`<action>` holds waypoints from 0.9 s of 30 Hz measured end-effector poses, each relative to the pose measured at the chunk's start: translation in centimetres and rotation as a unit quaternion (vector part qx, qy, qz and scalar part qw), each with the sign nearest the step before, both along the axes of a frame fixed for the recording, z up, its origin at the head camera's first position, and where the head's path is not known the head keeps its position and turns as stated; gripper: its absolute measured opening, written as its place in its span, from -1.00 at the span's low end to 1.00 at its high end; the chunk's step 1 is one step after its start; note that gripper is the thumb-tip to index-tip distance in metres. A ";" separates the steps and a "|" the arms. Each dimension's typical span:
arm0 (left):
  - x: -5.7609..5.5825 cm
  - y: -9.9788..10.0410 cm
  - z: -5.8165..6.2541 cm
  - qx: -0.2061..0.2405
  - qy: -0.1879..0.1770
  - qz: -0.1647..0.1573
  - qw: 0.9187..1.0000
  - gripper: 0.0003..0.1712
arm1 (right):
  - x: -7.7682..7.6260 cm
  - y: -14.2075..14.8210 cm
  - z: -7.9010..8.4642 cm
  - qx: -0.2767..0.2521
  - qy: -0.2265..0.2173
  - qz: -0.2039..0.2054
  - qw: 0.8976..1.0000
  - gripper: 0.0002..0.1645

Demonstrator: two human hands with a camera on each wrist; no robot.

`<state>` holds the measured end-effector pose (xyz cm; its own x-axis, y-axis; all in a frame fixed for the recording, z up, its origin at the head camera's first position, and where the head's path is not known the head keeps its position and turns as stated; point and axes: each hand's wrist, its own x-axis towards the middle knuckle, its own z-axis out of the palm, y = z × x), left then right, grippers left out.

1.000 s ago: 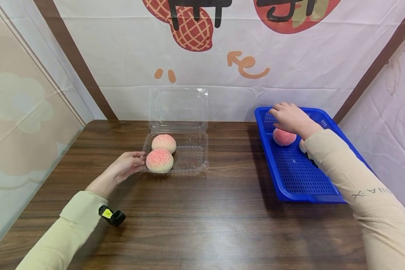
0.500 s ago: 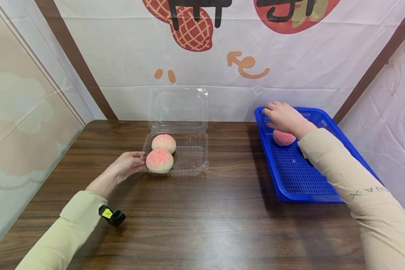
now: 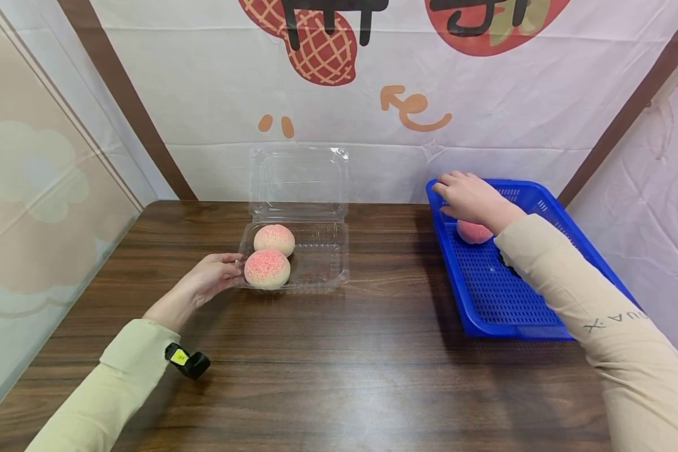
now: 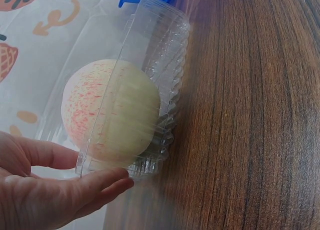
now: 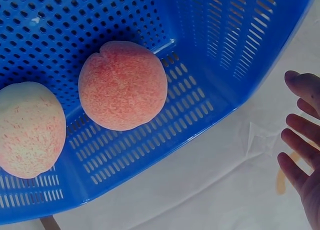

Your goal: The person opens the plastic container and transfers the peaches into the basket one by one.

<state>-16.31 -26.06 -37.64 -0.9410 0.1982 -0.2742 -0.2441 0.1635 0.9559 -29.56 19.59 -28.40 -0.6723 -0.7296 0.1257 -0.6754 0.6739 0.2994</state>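
- Right hand (image 3: 470, 196) shifted leftward and slightly farther over the far left corner of the blue basket (image 3: 488, 326), compared with a second ago; fingertips now past the basket's left rim.
- Fingers (image 5: 300, 132) spread and straight, holding nothing.
- Pink peach (image 3: 473, 233) in the basket now more covered by the hand in the head view.
- Right sleeve (image 3: 576, 295) moved left along with the hand; paler second peach (image 5: 27, 127), partly seen a second ago beside the sleeve, now hidden in the head view.

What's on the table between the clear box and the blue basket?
Nothing: in the head view only bare wood tabletop lies between the clear box and the blue basket. The wrist views don't show that stretch.
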 end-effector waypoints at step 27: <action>0.1 0.0 -0.1 0.003 0.005 0.003 1.000 -0.37 | 0.9 -2.3 -0.1 0.025 0.011 0.046 0.999 -0.53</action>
<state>-16.25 -26.06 -37.72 -0.9449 0.1945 -0.2632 -0.2349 0.1569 0.9593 -28.62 17.28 -28.54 -0.5998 -0.7936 0.1023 -0.7263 0.5936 0.3465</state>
